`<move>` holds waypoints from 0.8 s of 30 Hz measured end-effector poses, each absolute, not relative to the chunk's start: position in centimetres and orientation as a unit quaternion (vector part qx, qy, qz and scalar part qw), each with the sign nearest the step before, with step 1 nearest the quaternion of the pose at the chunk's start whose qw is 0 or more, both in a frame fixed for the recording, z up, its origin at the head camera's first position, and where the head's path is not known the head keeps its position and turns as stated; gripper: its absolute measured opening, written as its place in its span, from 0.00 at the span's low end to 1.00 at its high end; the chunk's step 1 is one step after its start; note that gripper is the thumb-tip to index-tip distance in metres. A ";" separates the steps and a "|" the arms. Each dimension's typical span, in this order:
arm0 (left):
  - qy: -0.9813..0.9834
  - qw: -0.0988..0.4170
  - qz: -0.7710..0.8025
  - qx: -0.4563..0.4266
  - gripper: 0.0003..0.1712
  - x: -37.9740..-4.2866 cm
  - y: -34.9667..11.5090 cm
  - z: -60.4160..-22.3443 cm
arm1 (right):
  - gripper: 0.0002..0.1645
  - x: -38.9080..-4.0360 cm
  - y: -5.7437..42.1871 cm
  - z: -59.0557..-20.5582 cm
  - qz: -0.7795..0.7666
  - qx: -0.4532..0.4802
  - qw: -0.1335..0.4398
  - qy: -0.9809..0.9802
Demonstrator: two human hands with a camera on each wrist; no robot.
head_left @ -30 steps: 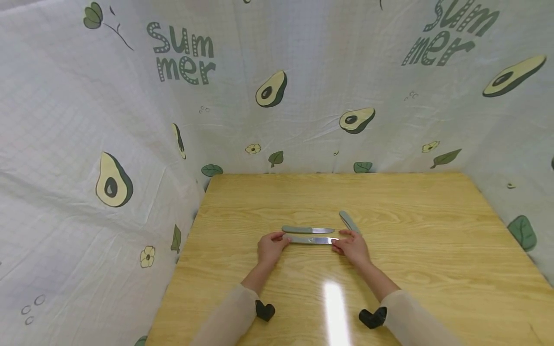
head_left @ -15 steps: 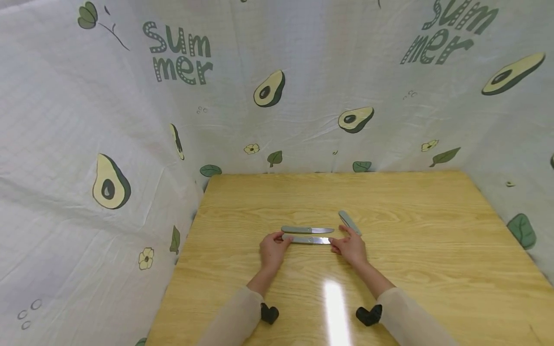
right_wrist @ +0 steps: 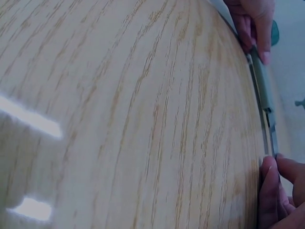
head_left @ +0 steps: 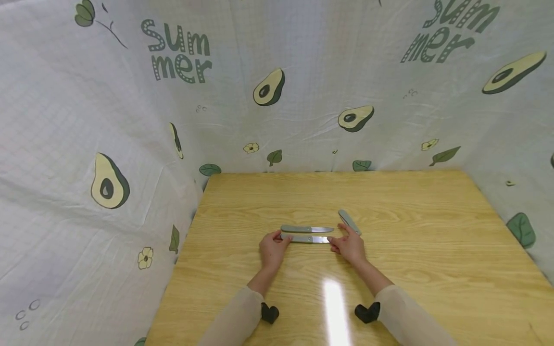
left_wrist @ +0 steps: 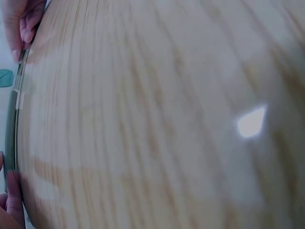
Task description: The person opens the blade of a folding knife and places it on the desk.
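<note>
I pinch the nearer slim sage-green-handled metal knife (head_left: 305, 239), left hand (head_left: 272, 252) at handle, right hand (head_left: 351, 247) at blade, likely steadying it.

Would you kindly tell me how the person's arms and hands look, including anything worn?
The sleeves are plain cream, each with a small black, heart-like piece at its end. The left hand and right hand wear no gloves.

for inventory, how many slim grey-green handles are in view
3: one handle in the left hand; a second handle beyond it; a third handle beyond the right hand.
</note>
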State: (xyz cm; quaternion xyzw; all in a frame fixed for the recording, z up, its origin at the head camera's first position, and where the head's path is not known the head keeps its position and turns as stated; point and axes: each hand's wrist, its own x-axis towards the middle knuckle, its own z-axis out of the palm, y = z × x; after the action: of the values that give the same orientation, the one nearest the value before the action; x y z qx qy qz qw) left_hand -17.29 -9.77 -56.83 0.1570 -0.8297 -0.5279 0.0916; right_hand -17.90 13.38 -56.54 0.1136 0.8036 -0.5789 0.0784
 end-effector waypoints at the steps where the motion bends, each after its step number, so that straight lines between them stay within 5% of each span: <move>1: -0.831 0.090 -0.526 0.157 0.25 -17.3 -9.8 -56.8 | 0.41 -17.9 13.4 -56.5 -0.579 0.111 0.080 0.804; 24: -0.841 0.094 -0.508 0.160 0.27 -17.2 -10.0 -56.5 | 0.44 -18.2 13.3 -56.4 -0.532 0.091 0.076 0.838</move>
State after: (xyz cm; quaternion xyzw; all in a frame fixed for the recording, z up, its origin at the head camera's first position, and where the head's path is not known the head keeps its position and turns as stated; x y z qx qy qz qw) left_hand -17.20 -9.96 -56.54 0.1596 -0.8410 -0.5083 0.0944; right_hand -18.17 13.34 -56.41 0.0908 0.8384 -0.5321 0.0756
